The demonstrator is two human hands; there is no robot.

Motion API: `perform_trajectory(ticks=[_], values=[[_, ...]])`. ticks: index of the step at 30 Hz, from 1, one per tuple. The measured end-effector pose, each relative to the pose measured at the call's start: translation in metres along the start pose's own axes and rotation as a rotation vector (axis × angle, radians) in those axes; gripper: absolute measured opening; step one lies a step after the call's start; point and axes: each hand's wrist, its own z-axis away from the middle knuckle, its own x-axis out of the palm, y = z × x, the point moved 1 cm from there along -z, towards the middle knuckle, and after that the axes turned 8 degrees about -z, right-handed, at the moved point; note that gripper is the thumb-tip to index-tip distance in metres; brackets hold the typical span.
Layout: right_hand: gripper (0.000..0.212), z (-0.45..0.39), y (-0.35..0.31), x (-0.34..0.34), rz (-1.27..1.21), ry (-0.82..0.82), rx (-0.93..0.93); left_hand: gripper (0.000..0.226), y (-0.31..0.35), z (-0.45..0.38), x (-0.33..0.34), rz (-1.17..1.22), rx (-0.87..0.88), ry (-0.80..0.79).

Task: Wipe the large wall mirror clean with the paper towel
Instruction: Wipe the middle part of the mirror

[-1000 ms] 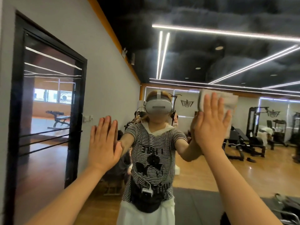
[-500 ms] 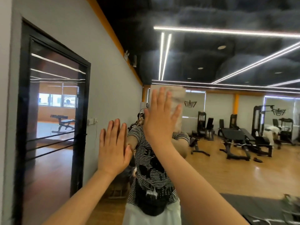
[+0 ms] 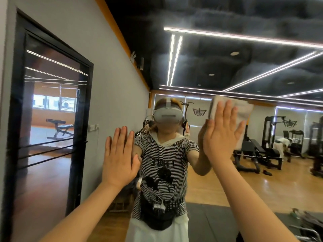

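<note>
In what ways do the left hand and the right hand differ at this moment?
The right hand presses a paper towel flat against the mirror; the left hand is bare. The right hand is higher, near the reflected headset; the left hand is lower, at chest level. Both have straight fingers and face the glass.

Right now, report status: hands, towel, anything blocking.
Right hand flat, pressing paper towel on mirror. Left hand flat on glass, bare. Nothing blocking.
</note>
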Motion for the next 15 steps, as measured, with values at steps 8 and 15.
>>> perform_trajectory(ticks=[8,15], values=[[0.059,0.013,-0.082,0.037,-0.050,0.029,0.159,0.073,0.000,0.001,0.002,-0.015,0.006,0.008],[0.056,0.024,-0.075,0.049,0.014,-0.070,-0.260,0.071,-0.004,0.001,0.002,0.032,0.008,-0.019]])
